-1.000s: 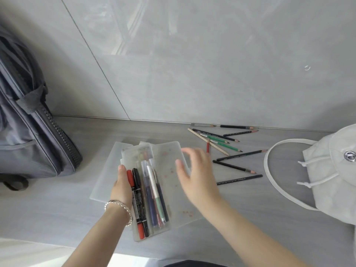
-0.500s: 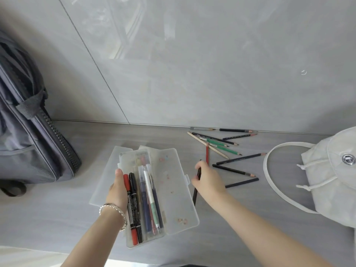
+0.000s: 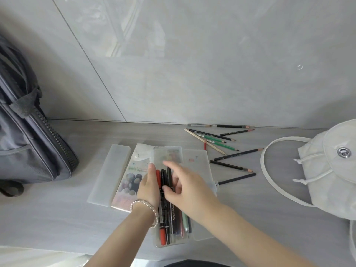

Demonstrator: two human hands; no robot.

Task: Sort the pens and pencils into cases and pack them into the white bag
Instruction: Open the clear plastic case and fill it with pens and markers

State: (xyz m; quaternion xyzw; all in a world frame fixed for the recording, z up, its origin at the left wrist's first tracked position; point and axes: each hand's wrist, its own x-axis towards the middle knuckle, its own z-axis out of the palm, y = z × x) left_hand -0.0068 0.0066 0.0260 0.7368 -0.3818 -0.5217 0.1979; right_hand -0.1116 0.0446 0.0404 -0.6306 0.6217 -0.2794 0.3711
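A clear pen case (image 3: 168, 155) lies open on the grey surface, its lid (image 3: 199, 170) folded out to the right. Several pens (image 3: 163, 231) lie in it, red, black, blue and green. My left hand (image 3: 148, 186) grips the case's left edge. Over the pens, my right hand (image 3: 185, 188) pinches a black pen (image 3: 169, 171) that lies lengthwise in the case. Several loose pencils (image 3: 221, 144) are scattered behind and to the right. The white bag (image 3: 327, 170) sits at the far right with its strap looped toward the pencils.
A frosted flat case (image 3: 107, 174) and a printed pouch (image 3: 130, 182) lie left of the clear case, partly under it. A grey backpack (image 3: 28, 141) stands at the far left. A tiled wall closes off the back.
My right hand picked a black pen up from beside the lid and brought it left into the case. The case came down flatter on the surface; the printed pouch now shows.
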